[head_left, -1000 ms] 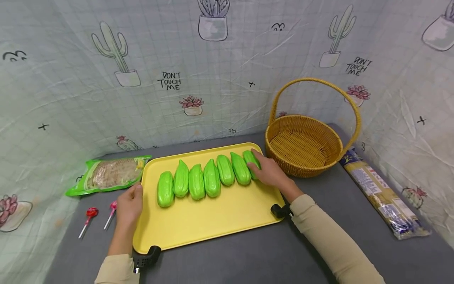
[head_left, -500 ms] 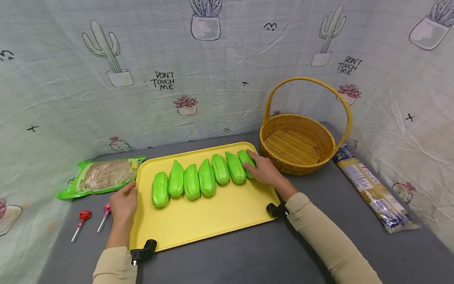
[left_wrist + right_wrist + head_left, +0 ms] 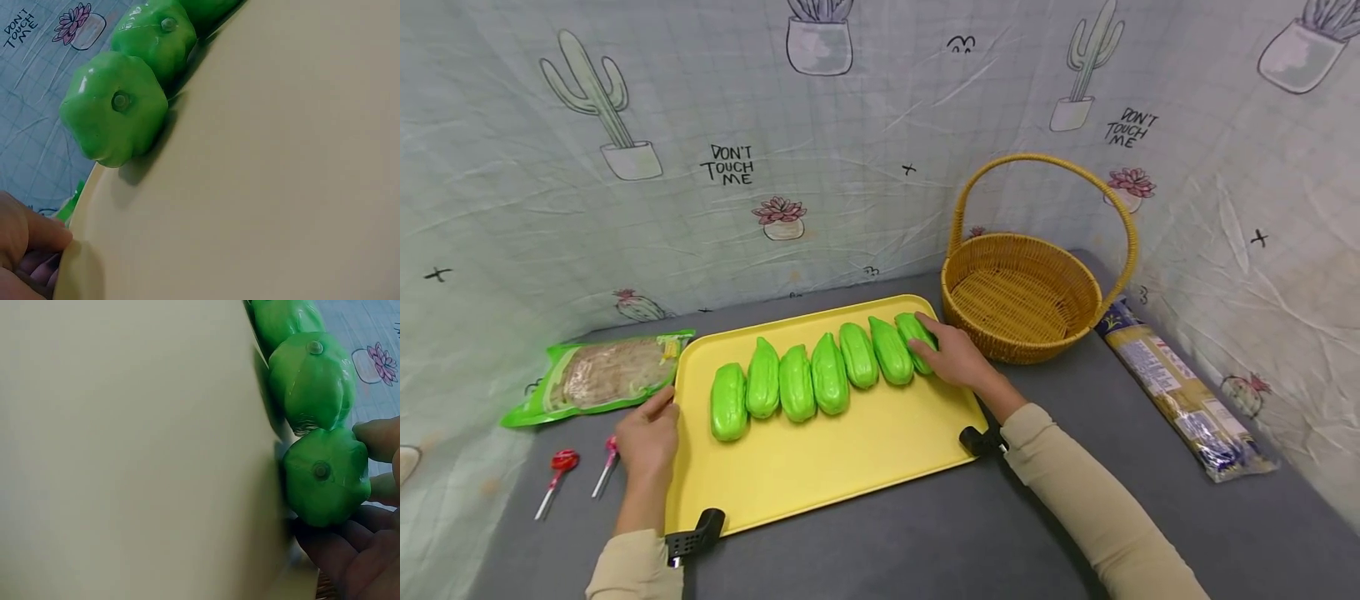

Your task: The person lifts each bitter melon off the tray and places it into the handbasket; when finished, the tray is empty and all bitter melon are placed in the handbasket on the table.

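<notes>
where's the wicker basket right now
In the head view, the wicker basket stands right of centre on the grey table, between the yellow tray and the long gold packet, just beyond the right hand.

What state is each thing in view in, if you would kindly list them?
Tray: flat, left rim held by left hand
Vegetables: seven, lying in a row, rightmost one gripped by right hand
Basket: upright, handle raised
Green bag: filled, lying flat
Long packet: filled, lying flat
Lollipops: both lying down
</notes>
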Available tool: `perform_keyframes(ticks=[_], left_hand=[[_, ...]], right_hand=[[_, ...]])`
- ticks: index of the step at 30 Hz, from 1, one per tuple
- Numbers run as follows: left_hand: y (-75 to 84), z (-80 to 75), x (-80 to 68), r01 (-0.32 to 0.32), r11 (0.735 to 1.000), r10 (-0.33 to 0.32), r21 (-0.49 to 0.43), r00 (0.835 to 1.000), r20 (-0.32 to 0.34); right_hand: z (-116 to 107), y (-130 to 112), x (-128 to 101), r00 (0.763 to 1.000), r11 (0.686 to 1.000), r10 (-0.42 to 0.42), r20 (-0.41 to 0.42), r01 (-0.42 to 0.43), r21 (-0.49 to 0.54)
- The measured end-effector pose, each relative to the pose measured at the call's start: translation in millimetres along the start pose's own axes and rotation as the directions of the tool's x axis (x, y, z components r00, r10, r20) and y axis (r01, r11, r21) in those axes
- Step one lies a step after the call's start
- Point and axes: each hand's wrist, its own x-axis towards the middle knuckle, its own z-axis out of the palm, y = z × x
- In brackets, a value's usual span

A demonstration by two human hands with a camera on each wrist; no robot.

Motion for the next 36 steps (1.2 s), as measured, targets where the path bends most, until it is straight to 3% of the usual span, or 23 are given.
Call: perform_keyframes(ticks=[14,25,36], left_hand=[[-0.6,2.0,-0.5,0.009,1.0,-0.01,-0.02,1.0,-0.02],[-4.5,2.0,-0.6,-0.011,0.999,0.009,-0.032,0.998,-0.068],[-4.9,2.4,-1.7,-0.027,0.997,0.023,-0.073,0.998,-0.054]], right_hand=[[-2,-1,-2,1.0,1.0,0.003,-0.013,-0.003,0.014],[-9,-9,-7,0.999,0.999,-0.033,-0.037,0.031,-0.045],[-22,-23,-14,0.987,0.989,-0.138,-0.083,0.132,-0.071]])
